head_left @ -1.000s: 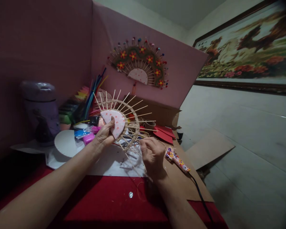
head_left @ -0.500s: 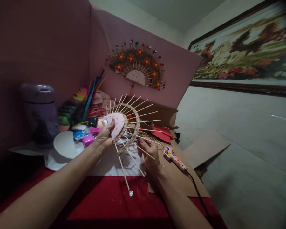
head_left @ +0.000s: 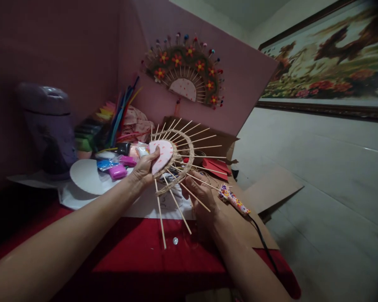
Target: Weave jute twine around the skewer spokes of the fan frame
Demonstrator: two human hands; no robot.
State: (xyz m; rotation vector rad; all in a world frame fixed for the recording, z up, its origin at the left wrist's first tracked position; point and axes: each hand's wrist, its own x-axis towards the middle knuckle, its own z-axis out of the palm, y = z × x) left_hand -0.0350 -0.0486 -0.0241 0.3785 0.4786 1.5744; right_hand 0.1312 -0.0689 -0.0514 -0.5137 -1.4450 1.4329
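My left hand point(head_left: 144, 170) pinches the pink dotted half-disc at the hub of a fan frame point(head_left: 179, 158), a fan of thin wooden skewers bound by a ring of woven twine. The frame is held up above the table and tilted, its skewers pointing right and downward. My right hand point(head_left: 200, 193) is behind the lower skewers with its fingers curled at the twine ring; what they pinch is too small to make out. A finished fan point(head_left: 185, 75) with red flowers and bead tips hangs on the pink board behind.
A patterned glue gun point(head_left: 233, 200) with a black cord lies on brown cardboard point(head_left: 258, 235) right of my hand. White paper discs point(head_left: 86, 176), coloured clay packs point(head_left: 117, 171), pipe cleaners and a purple appliance point(head_left: 47, 126) stand at the left. Red paper pieces point(head_left: 216, 167) lie behind. A red cloth point(head_left: 138, 251) covers the table.
The fan frame has turned clockwise in my left hand, so its long skewers now point down and right. My right hand moved up and closer to the twine ring.
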